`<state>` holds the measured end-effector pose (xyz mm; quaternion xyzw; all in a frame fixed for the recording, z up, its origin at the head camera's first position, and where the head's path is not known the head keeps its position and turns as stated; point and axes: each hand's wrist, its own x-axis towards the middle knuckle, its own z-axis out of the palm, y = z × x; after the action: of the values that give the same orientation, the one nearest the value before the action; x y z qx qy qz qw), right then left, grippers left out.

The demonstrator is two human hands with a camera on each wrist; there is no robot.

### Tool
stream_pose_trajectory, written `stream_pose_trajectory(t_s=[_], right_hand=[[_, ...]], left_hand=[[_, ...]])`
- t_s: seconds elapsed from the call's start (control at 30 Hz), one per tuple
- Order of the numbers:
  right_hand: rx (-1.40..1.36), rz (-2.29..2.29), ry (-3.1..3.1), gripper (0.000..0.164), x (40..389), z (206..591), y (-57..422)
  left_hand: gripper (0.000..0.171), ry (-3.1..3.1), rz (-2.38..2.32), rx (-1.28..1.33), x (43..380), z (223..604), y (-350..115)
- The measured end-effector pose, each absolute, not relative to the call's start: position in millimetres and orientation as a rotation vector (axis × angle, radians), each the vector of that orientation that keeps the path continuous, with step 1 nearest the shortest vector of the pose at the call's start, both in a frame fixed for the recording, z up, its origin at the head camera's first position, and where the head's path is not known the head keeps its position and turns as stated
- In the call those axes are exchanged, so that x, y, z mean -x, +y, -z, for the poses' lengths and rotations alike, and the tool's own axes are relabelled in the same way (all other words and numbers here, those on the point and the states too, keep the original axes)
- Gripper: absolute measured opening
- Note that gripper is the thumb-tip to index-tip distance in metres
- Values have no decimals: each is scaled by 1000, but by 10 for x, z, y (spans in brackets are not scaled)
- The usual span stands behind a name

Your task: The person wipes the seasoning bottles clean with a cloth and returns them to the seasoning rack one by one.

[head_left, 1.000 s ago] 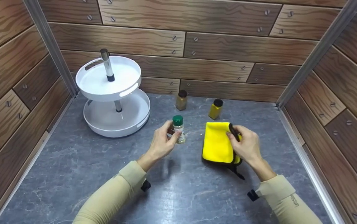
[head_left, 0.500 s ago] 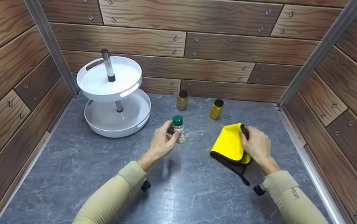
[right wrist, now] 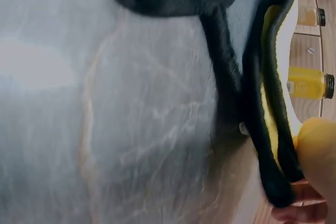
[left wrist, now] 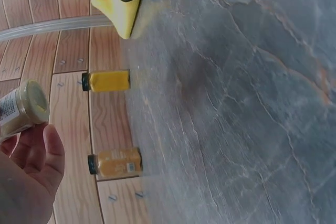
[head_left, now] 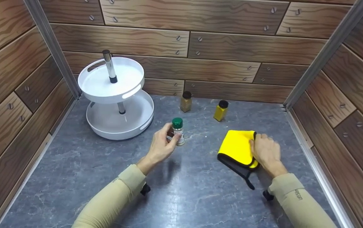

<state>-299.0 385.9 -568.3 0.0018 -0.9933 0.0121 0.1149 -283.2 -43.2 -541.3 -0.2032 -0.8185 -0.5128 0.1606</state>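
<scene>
Seemingly midway through wiping: right hand is gripping the yellow cloth on or just above the tabletop; left hand is pinching the green-capped jar, lifted; a pale speck is lying unwiped.

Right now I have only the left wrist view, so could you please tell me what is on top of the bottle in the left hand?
Observer: The bottle held in the left hand has a green cap.
Operator: Thank you; would you also tell me what stands on the person's left, beyond that hand?
Observer: A white two-tier stand, set farther back on the grey surface.
</scene>
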Motion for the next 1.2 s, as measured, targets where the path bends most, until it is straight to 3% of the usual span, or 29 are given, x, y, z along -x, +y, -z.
stream_pose_trajectory(t_s=[0.23,0.43,0.77,1.2], right_hand=[[-35,39,-2783,38,2893,5502,3728],[-256,1,-2586,28,2860,5323,3381],[-748,-193,-2449,16,2931,5340,2587],[-1060,-312,-2475,16,3160,5366,1459]], left_hand=[[26,-2376,1401,573,2850,5443,-556],[25,-2385,1351,540,2924,5424,-698],[26,-2370,1275,441,3045,5413,-995],[33,-2436,1212,234,3140,5393,-1528]])
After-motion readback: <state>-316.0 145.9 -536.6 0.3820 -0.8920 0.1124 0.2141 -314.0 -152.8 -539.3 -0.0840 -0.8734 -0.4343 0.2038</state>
